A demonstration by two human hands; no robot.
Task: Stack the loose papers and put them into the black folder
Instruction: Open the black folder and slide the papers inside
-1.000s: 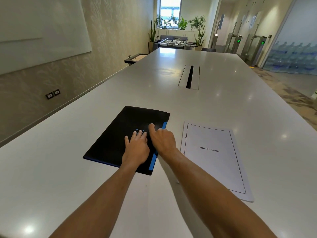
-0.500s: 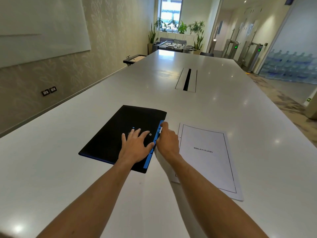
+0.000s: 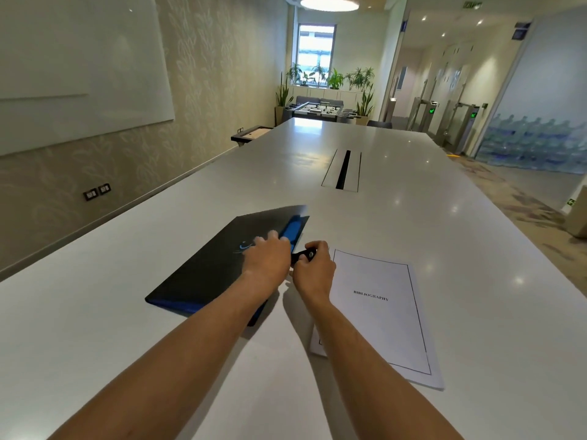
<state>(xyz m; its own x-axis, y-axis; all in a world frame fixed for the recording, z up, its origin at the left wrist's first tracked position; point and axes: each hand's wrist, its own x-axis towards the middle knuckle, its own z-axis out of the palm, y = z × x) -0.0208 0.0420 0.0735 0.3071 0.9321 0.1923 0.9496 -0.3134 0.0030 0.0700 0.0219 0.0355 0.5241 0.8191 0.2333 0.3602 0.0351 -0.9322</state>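
Observation:
The black folder (image 3: 209,274) with blue edging lies on the white table (image 3: 413,223), left of centre. Its right edge is lifted a little, showing blue inside. My left hand (image 3: 265,265) grips that lifted front cover at its right edge. My right hand (image 3: 313,265) pinches the folder's small black clasp tab just right of the cover. A neat stack of white papers (image 3: 378,315), top sheet headed "BIBLIOGRAPHY", lies flat right of the folder, partly under my right forearm.
A cable slot (image 3: 343,169) is set into the table's middle further away. A whiteboard (image 3: 79,65) hangs on the left wall. Plants and a football table stand beyond the table's far end. Turnstiles and stacked water bottles are at the right.
My right hand has pulled the black clasp tab off the folder's edge. My left hand shifted to the cover's right edge, which has started lifting. The camera tilted up.

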